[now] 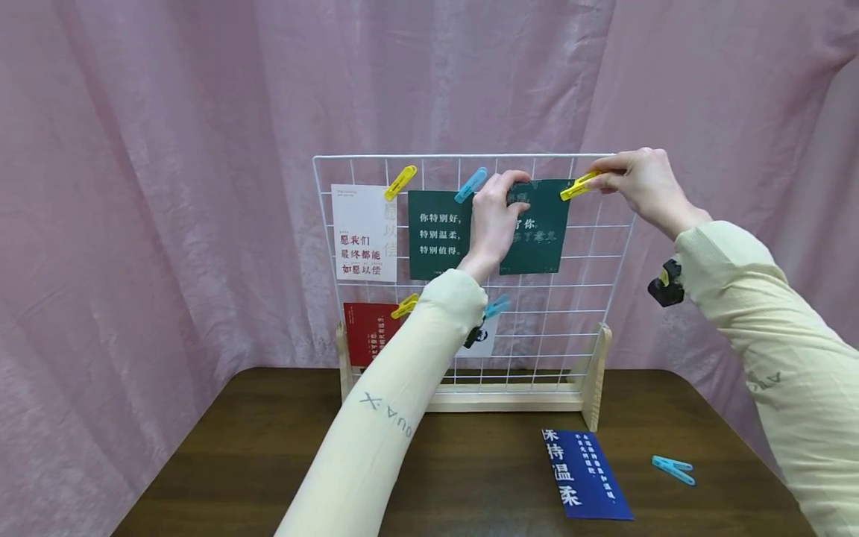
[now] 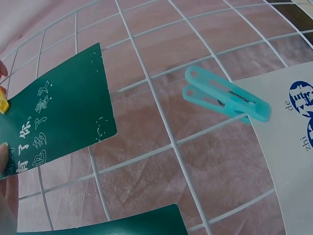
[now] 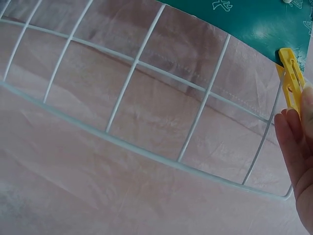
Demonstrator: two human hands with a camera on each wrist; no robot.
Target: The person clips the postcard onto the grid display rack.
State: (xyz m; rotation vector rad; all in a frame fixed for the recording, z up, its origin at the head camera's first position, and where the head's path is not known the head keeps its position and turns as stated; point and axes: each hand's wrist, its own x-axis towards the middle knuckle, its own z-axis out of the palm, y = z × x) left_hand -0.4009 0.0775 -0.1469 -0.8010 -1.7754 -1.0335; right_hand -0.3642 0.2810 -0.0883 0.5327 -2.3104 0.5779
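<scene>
My left hand [image 1: 493, 216] pinches a dark green card [image 1: 543, 239] with white writing by its upper left part, against a white wire grid [image 1: 590, 272]. At the card's upper right corner, my right hand [image 1: 646, 183] grips a yellow clothespin [image 3: 295, 81] between thumb and fingers. The clip's nose overlaps that corner in the right wrist view. To the left, another green card [image 1: 436, 261] hangs under a blue clothespin [image 1: 471, 185], partly behind my left hand. The left wrist view has a light blue clothespin [image 2: 227, 95] on a white card [image 2: 293, 161].
A white card [image 1: 362, 224] and a red card [image 1: 365, 332] hang at the grid's left with yellow clothespins [image 1: 400, 183]. Wooden feet [image 1: 597, 377] support the grid on a dark table [image 1: 268, 447]. A blue card [image 1: 590, 477] and a blue clothespin [image 1: 673, 470] lie at front right.
</scene>
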